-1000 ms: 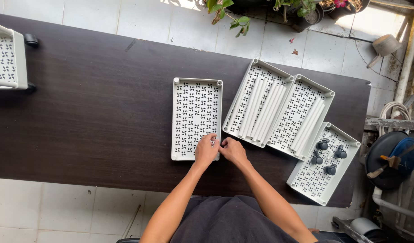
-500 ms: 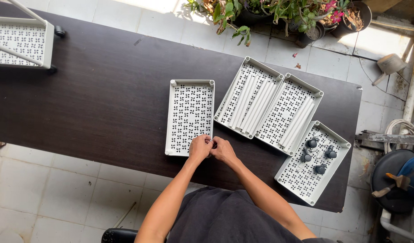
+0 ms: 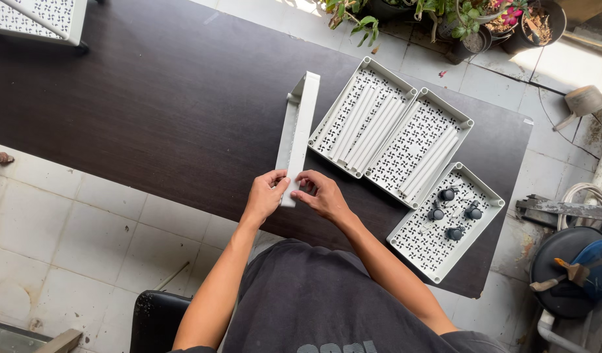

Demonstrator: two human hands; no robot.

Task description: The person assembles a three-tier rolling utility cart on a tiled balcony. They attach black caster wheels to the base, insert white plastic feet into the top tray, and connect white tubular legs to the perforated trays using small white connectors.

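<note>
Left hand (image 3: 264,196), right hand (image 3: 319,194): both pinch the near end of the perforated tray (image 3: 298,134), now tipped up on edge; earlier flat on the dark table (image 3: 150,111). At 2 o'clock: two trays of white tubes (image 3: 365,117) (image 3: 420,149). At 3 o'clock: tray (image 3: 445,222) with black casters (image 3: 452,212).

Outdoor patio or yard doubling as a home work spot. Potted plants (image 3: 471,23) are growing along the far edge, sunlight is falling across pale, stained floor tiles (image 3: 78,216). A dark wooden table (image 3: 150,98) is serving as a bench, with grey perforated plastic trays (image 3: 405,140) lying on it. A coiled hose (image 3: 585,196) and a clay pot (image 3: 583,101) are sitting at the right.
</note>
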